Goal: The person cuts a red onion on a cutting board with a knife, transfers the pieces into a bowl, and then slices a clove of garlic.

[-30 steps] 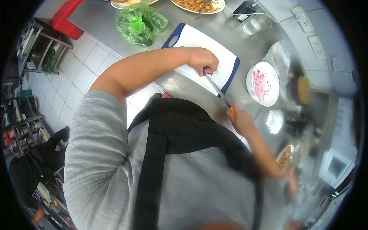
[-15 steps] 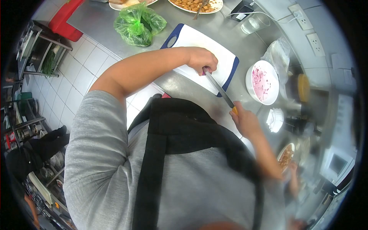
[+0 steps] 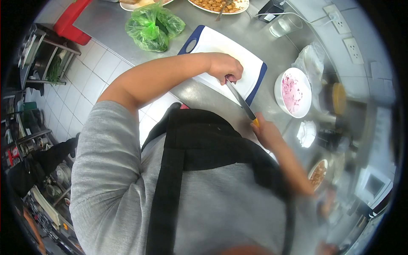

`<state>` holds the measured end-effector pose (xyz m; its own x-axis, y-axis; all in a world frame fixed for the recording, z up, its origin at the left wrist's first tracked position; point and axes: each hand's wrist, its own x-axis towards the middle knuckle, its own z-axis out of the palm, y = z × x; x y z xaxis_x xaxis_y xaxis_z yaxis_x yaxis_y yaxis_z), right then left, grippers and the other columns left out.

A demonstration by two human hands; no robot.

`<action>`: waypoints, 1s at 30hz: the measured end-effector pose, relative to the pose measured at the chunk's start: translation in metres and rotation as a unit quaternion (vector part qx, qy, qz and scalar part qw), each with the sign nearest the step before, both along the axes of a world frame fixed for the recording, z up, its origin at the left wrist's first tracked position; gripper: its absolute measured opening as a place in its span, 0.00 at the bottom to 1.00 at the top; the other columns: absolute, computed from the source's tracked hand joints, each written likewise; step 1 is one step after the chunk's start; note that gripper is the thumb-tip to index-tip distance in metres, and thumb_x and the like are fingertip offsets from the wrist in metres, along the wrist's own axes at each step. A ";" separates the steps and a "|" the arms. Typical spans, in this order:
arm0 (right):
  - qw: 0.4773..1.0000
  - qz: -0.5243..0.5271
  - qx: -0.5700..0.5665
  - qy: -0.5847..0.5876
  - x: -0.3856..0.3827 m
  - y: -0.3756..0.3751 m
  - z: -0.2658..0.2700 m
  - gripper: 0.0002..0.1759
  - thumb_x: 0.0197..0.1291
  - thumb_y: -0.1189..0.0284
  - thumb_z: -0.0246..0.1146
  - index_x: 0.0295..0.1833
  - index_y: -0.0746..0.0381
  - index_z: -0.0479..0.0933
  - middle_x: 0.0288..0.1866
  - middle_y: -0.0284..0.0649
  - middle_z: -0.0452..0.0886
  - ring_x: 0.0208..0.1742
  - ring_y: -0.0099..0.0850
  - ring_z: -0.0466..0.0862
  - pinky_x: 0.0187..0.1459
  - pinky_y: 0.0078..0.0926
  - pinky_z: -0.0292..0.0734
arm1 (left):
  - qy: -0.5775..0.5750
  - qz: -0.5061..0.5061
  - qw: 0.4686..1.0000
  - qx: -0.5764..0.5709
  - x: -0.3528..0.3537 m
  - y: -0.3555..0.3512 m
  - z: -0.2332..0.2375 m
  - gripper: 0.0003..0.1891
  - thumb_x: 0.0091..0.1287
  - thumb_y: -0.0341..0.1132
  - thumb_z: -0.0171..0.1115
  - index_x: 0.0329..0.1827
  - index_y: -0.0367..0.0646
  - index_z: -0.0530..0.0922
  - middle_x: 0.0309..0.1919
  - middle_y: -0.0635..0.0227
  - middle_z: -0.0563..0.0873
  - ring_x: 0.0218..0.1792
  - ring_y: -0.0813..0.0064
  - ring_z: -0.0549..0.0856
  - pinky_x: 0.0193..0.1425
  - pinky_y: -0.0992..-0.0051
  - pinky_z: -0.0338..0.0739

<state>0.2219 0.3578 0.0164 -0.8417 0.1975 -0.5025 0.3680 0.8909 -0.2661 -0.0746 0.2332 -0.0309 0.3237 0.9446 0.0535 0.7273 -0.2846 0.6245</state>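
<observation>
My left hand [image 3: 225, 68] is closed in a bent-finger grip over the near part of a white cutting board [image 3: 250, 63] with blue ends. A small purple piece of food [image 3: 230, 78] peeks out beneath its fingertips, mostly hidden. In my right hand [image 3: 268, 132] is a kitchen knife [image 3: 242, 101] by its yellow handle, fingers wrapped around it. The blade slants across the board's near edge, its tip right at the purple piece and my left fingers. To the right of the board stands a white bowl [image 3: 293, 93] with pink shreds in it.
A green plastic bag [image 3: 148, 27] lies left of the board. Beyond it are a plate of browned cubes [image 3: 219, 5] and a drinking glass [image 3: 280, 28]. Another plate of food [image 3: 318, 174] is at the right. A person in dark clothes [image 3: 38, 165] stands at the far left.
My right hand and the knife have shifted slightly left and back toward my body. The left hand stays nearly in place. The person at the far left has moved.
</observation>
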 end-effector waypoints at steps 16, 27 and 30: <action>0.997 -0.068 0.018 -0.022 0.030 -0.007 0.083 0.18 0.70 0.61 0.57 0.59 0.56 0.65 0.32 0.58 0.82 0.38 0.59 0.82 0.39 0.53 0.73 | 0.057 0.036 0.998 -0.008 -0.002 -0.001 0.004 0.24 0.46 0.30 0.78 0.44 0.46 0.73 0.43 0.66 0.83 0.53 0.56 0.80 0.52 0.60 0.76; 0.958 -0.278 -0.071 -0.030 0.105 -0.011 0.097 0.16 0.69 0.66 0.59 0.57 0.60 0.68 0.28 0.55 0.80 0.33 0.55 0.82 0.36 0.43 0.73 | 0.074 0.011 0.997 0.015 0.000 -0.002 0.014 0.36 0.40 0.28 0.80 0.58 0.51 0.76 0.54 0.67 0.80 0.59 0.58 0.77 0.64 0.62 0.74; 0.943 -0.317 -0.099 -0.005 0.097 -0.023 0.083 0.16 0.69 0.66 0.58 0.58 0.60 0.68 0.28 0.55 0.79 0.33 0.55 0.82 0.35 0.43 0.73 | 0.087 -0.002 0.996 -0.022 0.002 0.002 0.003 0.35 0.41 0.27 0.78 0.59 0.51 0.79 0.55 0.66 0.80 0.59 0.58 0.77 0.65 0.63 0.74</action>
